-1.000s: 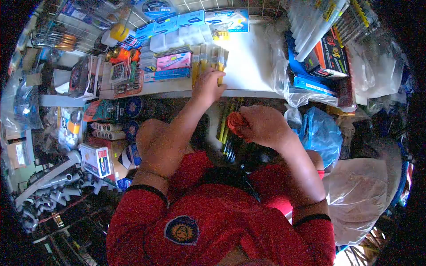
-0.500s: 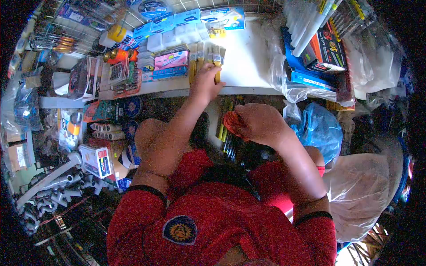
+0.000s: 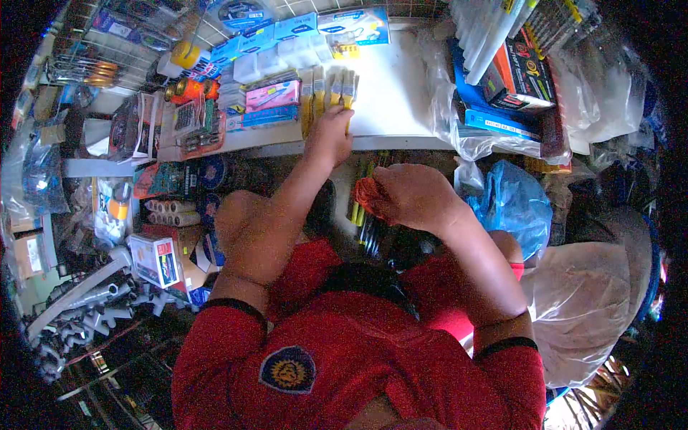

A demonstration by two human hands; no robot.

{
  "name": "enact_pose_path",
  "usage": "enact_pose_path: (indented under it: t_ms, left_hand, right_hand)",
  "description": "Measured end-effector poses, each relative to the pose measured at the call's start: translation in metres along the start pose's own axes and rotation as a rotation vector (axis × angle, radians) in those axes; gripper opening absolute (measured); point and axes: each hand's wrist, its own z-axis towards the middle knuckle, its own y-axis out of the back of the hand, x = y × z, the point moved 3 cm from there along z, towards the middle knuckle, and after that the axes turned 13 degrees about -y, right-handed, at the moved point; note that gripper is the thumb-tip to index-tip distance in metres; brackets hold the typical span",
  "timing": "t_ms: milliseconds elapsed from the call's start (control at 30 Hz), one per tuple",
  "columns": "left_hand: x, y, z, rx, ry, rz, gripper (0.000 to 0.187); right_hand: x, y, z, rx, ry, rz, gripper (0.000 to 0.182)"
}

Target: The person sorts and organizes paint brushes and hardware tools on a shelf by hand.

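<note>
On the white shelf [image 3: 394, 93], several paint brushes [image 3: 317, 89] with yellow handles lie side by side at the right end of a row of goods. My left hand [image 3: 333, 136] reaches onto their handles at the shelf's front edge, its fingers closed around the lower end of a brush. In front of the shelf, my right hand [image 3: 416, 197] grips a crumpled orange-red cloth [image 3: 373, 199], which bulges out on its left side. The fingertips of my right hand are partly hidden by the cloth.
A pink packet [image 3: 272, 95] and clear plastic boxes [image 3: 276, 61] lie left of the brushes. Clear bags and a black-orange box [image 3: 527, 79] are at the shelf's right. Below hangs a blue plastic bag [image 3: 512, 208]. Grey pipe fittings [image 3: 100, 308] fill the lower left.
My left hand has shifted slightly at the brushes, which now lie closer together. My right hand, with the cloth, has moved a little left. The view has shifted slightly.
</note>
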Motion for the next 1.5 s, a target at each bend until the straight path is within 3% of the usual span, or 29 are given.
enact_pose_path:
  t_ms: [400, 700, 900, 967, 1000, 1033, 1067, 1100, 1133, 1167, 1267, 1300, 1367, 1400, 1467, 1500]
  left_hand:
    - [0.003, 0.004, -0.006, -0.002, 0.008, -0.027, 0.040]
    - [0.003, 0.004, -0.011, -0.071, -0.154, -0.058, 0.043]
    - [0.002, 0.000, -0.010, 0.044, -0.142, -0.101, 0.041]
    - [0.003, -0.009, -0.008, -0.005, 0.631, -0.978, 0.039]
    - [0.017, -0.030, -0.011, -0.157, 0.423, -0.937, 0.040]
    - [0.002, -0.018, -0.016, -0.205, 0.495, -1.226, 0.036]
    - [0.005, -0.019, -0.008, -0.206, 0.527, -0.994, 0.032]
    - [0.005, -0.020, -0.007, -0.067, 0.749, -0.940, 0.029]
    - [-0.015, -0.001, -0.007, -0.203, 0.682, -1.061, 0.028]
    - [-0.009, -0.015, -0.010, -0.214, 0.580, -1.117, 0.029]
    - [0.021, -0.036, -0.018, -0.131, 0.451, -1.204, 0.034]
    - [0.023, -0.037, -0.020, -0.146, 0.434, -1.193, 0.034]
    - [0.019, -0.028, -0.017, -0.235, 0.118, -0.908, 0.036]
    - [-0.006, 0.017, -0.020, -0.249, 0.110, -0.900, 0.036]
    - [-0.070, 0.124, -0.011, -0.228, -0.145, -0.293, 0.032]
    - [-0.083, 0.167, -0.012, -0.343, -0.126, -0.331, 0.029]
  right_hand:
    - [0.001, -0.003, 0.003, 0.034, -0.011, 0.001, 0.030]
    - [0.003, -0.002, 0.002, 0.023, 0.007, 0.004, 0.030]
    - [0.001, -0.007, 0.002, 0.016, 0.009, 0.052, 0.032]
    - [0.001, -0.007, 0.001, -0.017, -0.002, -0.032, 0.034]
    - [0.007, 0.002, 0.000, 0.008, -0.008, -0.010, 0.037]
    - [0.005, 0.002, 0.000, 0.038, -0.005, -0.022, 0.039]
    - [0.009, 0.004, 0.000, 0.095, -0.082, -0.014, 0.039]
    - [0.009, 0.001, 0.002, 0.119, -0.109, 0.023, 0.038]
    - [-0.001, -0.008, 0.001, 0.018, 0.044, 0.005, 0.037]
    - [0.011, 0.005, -0.001, 0.068, -0.029, 0.040, 0.036]
    - [-0.002, -0.014, 0.006, -0.008, 0.143, 0.082, 0.038]
    - [-0.001, -0.012, 0.006, -0.025, 0.157, 0.072, 0.038]
    - [-0.003, -0.013, 0.006, 0.110, 0.017, 0.079, 0.039]
    - [-0.003, -0.014, 0.003, 0.102, 0.028, 0.068, 0.039]
    - [-0.002, -0.009, 0.000, -0.063, 0.134, 0.042, 0.036]
    - [0.002, 0.001, -0.002, -0.084, 0.140, 0.037, 0.036]
